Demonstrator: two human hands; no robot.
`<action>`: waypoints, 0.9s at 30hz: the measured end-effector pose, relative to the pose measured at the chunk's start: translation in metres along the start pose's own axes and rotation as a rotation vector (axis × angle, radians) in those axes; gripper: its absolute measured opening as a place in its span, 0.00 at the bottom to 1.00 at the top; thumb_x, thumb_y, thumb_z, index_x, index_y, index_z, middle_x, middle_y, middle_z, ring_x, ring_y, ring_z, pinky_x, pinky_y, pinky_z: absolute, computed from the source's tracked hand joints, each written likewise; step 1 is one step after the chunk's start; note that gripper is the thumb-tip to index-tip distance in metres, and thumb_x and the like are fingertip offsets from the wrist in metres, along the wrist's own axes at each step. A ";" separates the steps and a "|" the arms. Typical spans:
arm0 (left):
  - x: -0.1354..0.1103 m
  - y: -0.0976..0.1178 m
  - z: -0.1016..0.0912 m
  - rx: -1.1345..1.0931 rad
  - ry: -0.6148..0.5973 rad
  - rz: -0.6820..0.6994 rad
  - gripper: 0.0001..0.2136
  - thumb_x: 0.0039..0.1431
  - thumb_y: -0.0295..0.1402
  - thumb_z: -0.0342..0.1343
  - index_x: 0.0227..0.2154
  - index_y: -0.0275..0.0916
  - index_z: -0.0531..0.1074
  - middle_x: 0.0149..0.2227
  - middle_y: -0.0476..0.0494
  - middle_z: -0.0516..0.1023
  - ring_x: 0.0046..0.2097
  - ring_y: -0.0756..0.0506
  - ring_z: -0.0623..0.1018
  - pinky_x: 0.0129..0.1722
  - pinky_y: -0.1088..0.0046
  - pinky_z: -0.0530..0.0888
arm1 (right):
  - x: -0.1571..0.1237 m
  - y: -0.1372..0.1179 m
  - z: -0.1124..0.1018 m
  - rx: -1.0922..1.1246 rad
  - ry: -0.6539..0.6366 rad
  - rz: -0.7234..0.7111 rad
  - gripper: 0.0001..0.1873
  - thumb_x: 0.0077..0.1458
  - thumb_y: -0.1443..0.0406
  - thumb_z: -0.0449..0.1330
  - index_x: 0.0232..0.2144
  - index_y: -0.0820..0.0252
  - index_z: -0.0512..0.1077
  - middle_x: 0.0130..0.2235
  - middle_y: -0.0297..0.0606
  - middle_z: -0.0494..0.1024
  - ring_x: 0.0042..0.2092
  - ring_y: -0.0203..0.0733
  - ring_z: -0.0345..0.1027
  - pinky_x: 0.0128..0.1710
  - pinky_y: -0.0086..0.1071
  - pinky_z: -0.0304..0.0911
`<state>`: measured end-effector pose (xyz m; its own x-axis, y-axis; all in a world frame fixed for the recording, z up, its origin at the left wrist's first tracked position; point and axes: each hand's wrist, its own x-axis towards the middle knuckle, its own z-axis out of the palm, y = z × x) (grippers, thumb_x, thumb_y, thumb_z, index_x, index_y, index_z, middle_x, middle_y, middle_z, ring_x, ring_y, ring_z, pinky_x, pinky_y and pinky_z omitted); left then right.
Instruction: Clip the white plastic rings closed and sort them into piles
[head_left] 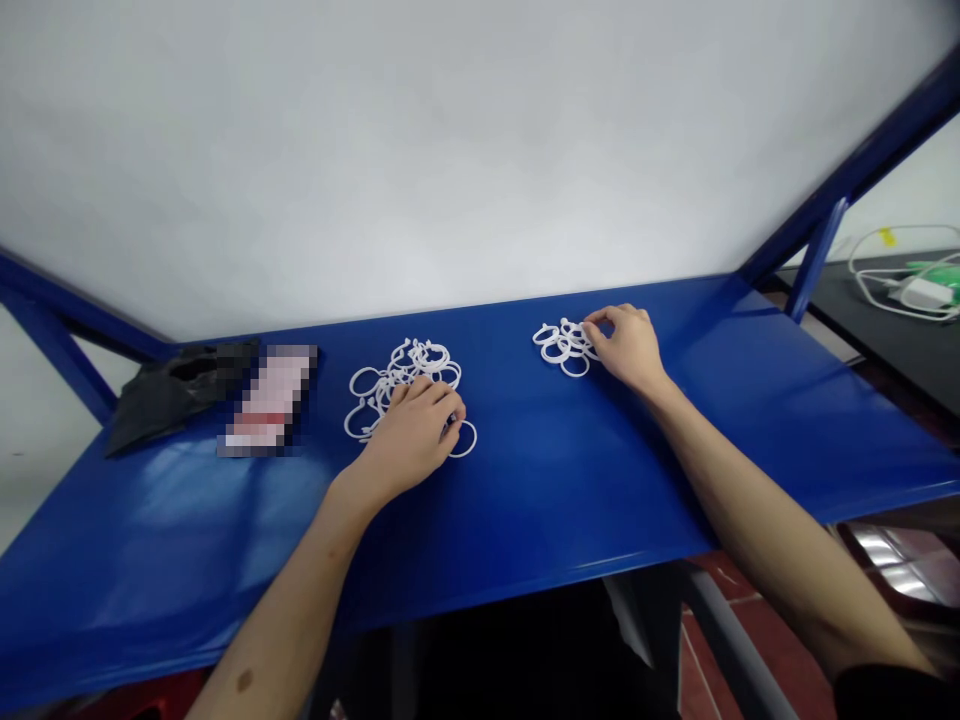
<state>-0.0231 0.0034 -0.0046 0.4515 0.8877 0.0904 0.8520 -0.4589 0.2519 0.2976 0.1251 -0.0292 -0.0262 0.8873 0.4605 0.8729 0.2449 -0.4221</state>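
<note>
A tangled pile of white plastic curtain rings, some with small knobbed ends, lies on the blue table left of centre. My left hand rests over the pile's front right part, fingers curled and closed. One ring sticks out from between its thumb and fingertips. Farther right is a smaller cluster of the same rings, overlapping one another. My right hand reaches its right edge, thumb and index finger pinched together at a ring there. The fingertips partly hide the ring they touch.
A black plastic bag and a blurred-out pinkish phone-shaped item lie at the table's left. The blue tabletop ends at a white wall panel behind. Blue frame bars slope at both sides. White cables lie on a dark surface at right.
</note>
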 end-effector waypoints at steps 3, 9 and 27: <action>0.002 0.003 0.001 -0.001 0.037 0.023 0.09 0.68 0.31 0.46 0.37 0.41 0.71 0.41 0.44 0.76 0.47 0.40 0.69 0.50 0.57 0.65 | -0.001 -0.004 -0.004 -0.021 0.077 -0.028 0.11 0.58 0.62 0.58 0.37 0.59 0.79 0.41 0.48 0.77 0.46 0.54 0.66 0.50 0.51 0.62; 0.005 0.015 0.003 -0.129 0.166 0.042 0.05 0.68 0.30 0.48 0.37 0.41 0.69 0.40 0.46 0.76 0.45 0.43 0.72 0.49 0.60 0.67 | -0.023 -0.049 -0.017 0.144 0.107 -0.294 0.09 0.64 0.60 0.58 0.41 0.57 0.76 0.43 0.46 0.76 0.49 0.53 0.68 0.51 0.52 0.65; 0.006 0.033 0.008 -0.634 0.239 -0.209 0.08 0.66 0.37 0.53 0.37 0.42 0.74 0.34 0.50 0.79 0.32 0.50 0.74 0.31 0.74 0.69 | -0.078 -0.100 -0.010 0.846 -0.412 -0.275 0.07 0.66 0.61 0.58 0.43 0.57 0.71 0.33 0.33 0.80 0.28 0.33 0.75 0.30 0.27 0.72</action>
<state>0.0096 -0.0064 -0.0032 0.1631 0.9720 0.1693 0.5636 -0.2326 0.7926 0.2171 0.0272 -0.0146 -0.4846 0.7850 0.3860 0.1774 0.5202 -0.8354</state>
